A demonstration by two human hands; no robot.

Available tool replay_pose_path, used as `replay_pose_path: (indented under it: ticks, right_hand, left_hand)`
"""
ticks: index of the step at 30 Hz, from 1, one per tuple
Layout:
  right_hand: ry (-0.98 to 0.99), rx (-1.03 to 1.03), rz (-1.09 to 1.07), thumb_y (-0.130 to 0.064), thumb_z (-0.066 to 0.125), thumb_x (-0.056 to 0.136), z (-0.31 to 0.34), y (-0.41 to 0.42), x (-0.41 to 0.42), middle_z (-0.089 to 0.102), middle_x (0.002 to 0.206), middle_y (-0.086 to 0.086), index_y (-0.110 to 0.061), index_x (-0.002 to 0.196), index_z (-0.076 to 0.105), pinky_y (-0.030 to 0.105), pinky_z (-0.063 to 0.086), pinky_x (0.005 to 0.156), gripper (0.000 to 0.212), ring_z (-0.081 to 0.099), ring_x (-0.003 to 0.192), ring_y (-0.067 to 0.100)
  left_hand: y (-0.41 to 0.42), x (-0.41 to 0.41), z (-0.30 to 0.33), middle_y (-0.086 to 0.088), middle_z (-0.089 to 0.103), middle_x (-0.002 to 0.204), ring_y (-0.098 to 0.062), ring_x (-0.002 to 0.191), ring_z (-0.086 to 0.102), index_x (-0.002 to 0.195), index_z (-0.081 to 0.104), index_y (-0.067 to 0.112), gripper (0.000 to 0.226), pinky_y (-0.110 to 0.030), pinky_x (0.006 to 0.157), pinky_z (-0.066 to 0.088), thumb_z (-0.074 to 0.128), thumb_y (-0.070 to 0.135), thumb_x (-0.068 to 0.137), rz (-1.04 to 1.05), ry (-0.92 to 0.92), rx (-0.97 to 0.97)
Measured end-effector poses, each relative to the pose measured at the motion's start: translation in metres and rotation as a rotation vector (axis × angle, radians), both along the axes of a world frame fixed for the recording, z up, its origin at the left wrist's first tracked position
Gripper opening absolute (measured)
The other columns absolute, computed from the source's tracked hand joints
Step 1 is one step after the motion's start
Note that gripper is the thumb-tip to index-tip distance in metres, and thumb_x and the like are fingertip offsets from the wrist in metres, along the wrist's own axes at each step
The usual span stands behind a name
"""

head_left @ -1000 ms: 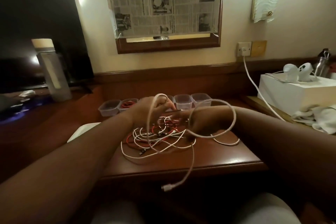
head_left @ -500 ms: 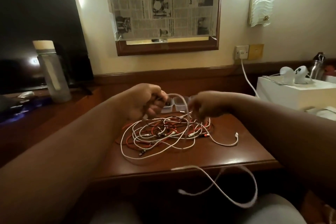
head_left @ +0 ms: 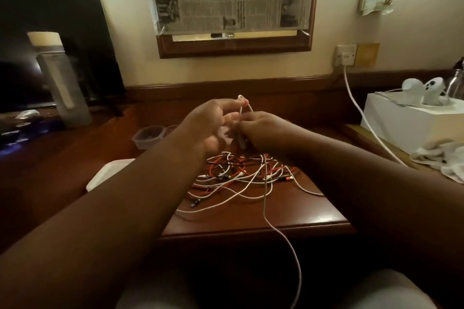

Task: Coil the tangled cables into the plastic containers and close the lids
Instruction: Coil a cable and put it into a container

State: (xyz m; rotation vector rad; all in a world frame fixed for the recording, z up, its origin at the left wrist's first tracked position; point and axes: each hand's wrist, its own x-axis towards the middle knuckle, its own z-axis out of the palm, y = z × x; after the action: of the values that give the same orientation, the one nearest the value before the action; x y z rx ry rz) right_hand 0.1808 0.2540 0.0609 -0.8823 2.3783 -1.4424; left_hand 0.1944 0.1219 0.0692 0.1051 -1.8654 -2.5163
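Observation:
My left hand [head_left: 209,124] and my right hand [head_left: 261,132] meet above the small wooden table [head_left: 324,221], both pinching a white cable [head_left: 265,198] folded into a narrow loop between them. Its free end trails down off the table's front edge toward my lap. Beneath my hands lies a tangle of red, white and black cables [head_left: 241,175]. A clear plastic container [head_left: 148,137] shows behind my left wrist, with part of a second beside it; the other containers are hidden by my hands.
A grey water bottle [head_left: 61,80] stands at the left on the desk. A white flat object [head_left: 108,174] lies left of the table. At the right, a white box [head_left: 411,123] carries white controllers, with a wall socket cable and crumpled cloth [head_left: 449,160] nearby.
My hands rose and came together, gathering the white cable into a tight loop. The slack that looped below the table edge now hangs as a single strand.

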Motion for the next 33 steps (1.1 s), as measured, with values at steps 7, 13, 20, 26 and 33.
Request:
replay_pose_path:
  ticks: [7,13,20,26,33]
  right_hand:
    - [-0.747,-0.539,0.268,-0.027,0.031,0.100,0.017,-0.005,-0.028,0.025,0.057,-0.004,-0.018,0.068,0.042,0.023,0.021,0.041,0.035,0.022,0.044,0.010]
    - [-0.201,-0.709,0.043,-0.018,0.031,0.108,0.024,-0.010,-0.073,0.059,0.078,0.007,-0.009,0.089,0.055,0.032,0.056,0.069,0.032,0.061,0.071,0.020]
    - [0.317,0.380,-0.014,-0.020,0.041,0.105,-0.005,0.006,-0.105,0.057,0.079,-0.006,-0.016,0.096,0.061,0.013,0.042,0.050,0.022,0.053,0.061,0.004]
    - [-0.781,-0.182,0.419,-0.033,0.025,0.102,-0.030,0.011,-0.108,0.029,0.052,-0.004,-0.016,0.071,0.048,0.023,0.013,0.040,0.042,0.020,0.040,0.009]
    - [-0.963,-0.606,0.585,-0.031,0.031,0.103,-0.050,0.006,-0.092,0.048,0.060,-0.002,-0.010,0.094,0.051,0.020,0.043,0.051,0.031,0.044,0.048,0.008]
  left_hand:
    - [-0.001,-0.026,-0.037,-0.003,0.068,0.083,-0.016,0.073,0.067,0.110,0.065,0.016,0.034,-0.033,0.068,0.054,0.060,0.045,0.092,0.051,-0.006,-0.016]
    - [0.007,-0.023,-0.049,0.003,0.047,0.064,-0.008,0.050,0.038,0.112,0.063,0.017,0.020,-0.023,0.048,0.030,0.045,0.022,0.103,-0.068,0.011,-0.156]
    - [-0.047,-0.040,-0.037,0.004,0.070,0.090,-0.010,0.071,0.066,0.109,0.068,0.023,0.015,-0.029,0.061,0.057,0.062,0.025,0.096,0.134,0.523,-1.391]
    - [-0.040,-0.055,-0.048,0.003,0.070,0.072,-0.010,0.063,0.065,0.093,0.072,0.015,0.007,-0.024,0.057,0.054,0.068,0.020,0.089,0.117,0.395,-0.748]
    - [-0.008,-0.058,-0.078,-0.003,0.068,0.074,-0.016,0.063,0.052,0.072,0.078,0.027,0.023,-0.030,0.066,0.038,0.080,0.042,0.056,0.014,0.075,0.030]
